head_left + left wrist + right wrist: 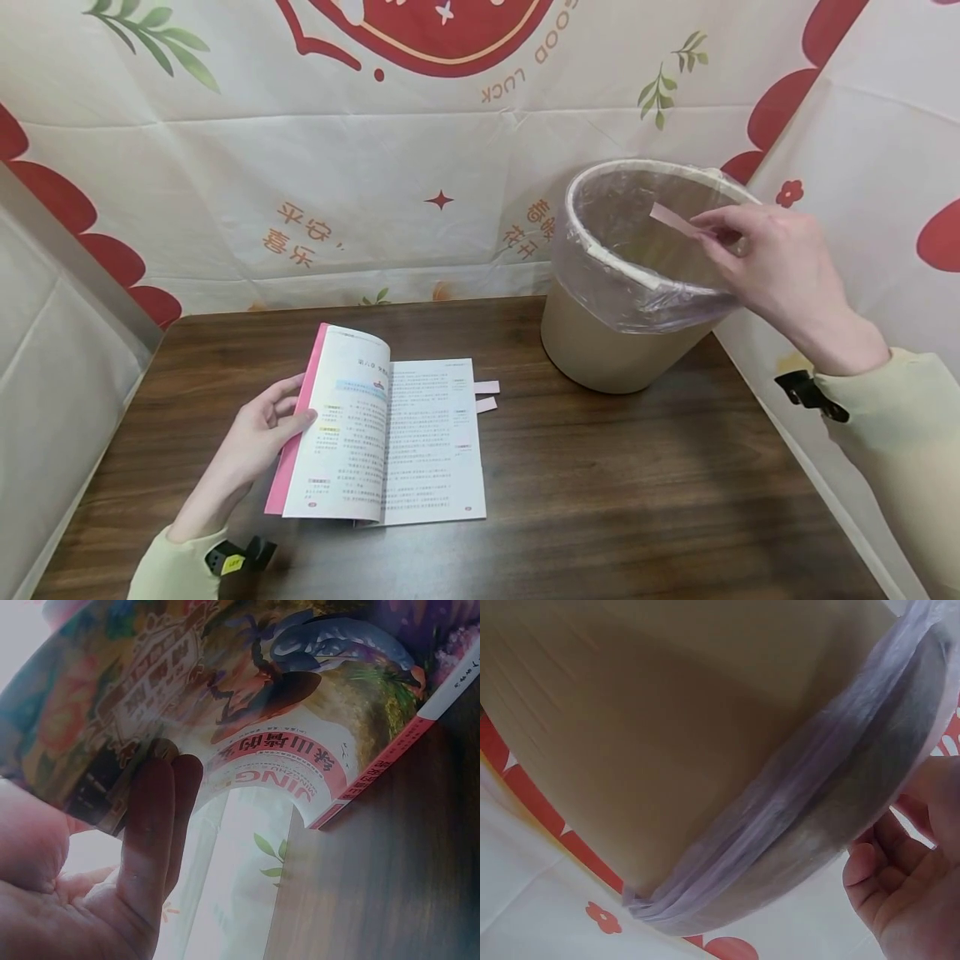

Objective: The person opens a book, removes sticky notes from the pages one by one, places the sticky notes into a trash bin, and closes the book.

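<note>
An open book (429, 442) lies on the wooden table, its left part raised. My left hand (266, 425) grips that raised part at its outer edge, thumb on the page and fingers behind. From below, the left wrist view shows the colourful cover (300, 682) bent in an arc over the fingers (150, 825). Two pale pink paper tabs (487, 387) stick out from the book's right edge. Over the mouth of a beige bin (607, 350), my right hand (780, 258) pinches a pale pink paper strip (671, 218) between thumb and finger.
A thin translucent purple bag (622, 304) lines the bin and folds over its rim. The bin stands at the table's (600, 500) back right. Behind it hangs a white printed cloth (450, 150), and further cloth borders both sides.
</note>
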Demonstrator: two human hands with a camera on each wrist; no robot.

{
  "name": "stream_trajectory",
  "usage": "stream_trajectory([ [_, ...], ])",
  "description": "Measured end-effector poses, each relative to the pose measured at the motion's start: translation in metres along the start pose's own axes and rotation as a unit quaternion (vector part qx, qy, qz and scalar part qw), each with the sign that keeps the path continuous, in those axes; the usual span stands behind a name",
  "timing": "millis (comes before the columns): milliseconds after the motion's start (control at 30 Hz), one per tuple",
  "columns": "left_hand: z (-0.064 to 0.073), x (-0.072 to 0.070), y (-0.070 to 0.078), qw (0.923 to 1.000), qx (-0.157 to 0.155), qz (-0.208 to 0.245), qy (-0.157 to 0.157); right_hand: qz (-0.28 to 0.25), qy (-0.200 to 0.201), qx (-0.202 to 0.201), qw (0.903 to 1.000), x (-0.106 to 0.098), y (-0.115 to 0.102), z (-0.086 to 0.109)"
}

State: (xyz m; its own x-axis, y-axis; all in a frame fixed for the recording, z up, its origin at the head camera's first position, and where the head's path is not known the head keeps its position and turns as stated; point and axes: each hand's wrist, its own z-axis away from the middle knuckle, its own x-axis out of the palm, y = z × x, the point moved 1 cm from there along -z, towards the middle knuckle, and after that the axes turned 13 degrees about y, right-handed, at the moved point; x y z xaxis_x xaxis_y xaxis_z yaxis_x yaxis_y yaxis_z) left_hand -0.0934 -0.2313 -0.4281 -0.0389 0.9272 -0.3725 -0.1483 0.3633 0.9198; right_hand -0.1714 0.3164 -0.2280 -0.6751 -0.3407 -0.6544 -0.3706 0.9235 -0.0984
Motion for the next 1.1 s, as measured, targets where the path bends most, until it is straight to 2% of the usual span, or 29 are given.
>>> stream_trajectory([
  [400,0.001,0.001,0.001,1.0,0.004,-0.001,0.003,0.022,-0.068,0.016,0.9973,0.006,0.013,-0.002],
  [600,0.001,0.001,0.002,0.9999,0.009,-0.003,0.005,0.031,-0.08,0.002,0.9964,0.008,0.019,-0.003],
  [1100,0.0,0.002,0.002,1.0,0.006,-0.004,0.001,0.04,-0.108,0.006,0.9933,0.007,0.023,-0.01],
])
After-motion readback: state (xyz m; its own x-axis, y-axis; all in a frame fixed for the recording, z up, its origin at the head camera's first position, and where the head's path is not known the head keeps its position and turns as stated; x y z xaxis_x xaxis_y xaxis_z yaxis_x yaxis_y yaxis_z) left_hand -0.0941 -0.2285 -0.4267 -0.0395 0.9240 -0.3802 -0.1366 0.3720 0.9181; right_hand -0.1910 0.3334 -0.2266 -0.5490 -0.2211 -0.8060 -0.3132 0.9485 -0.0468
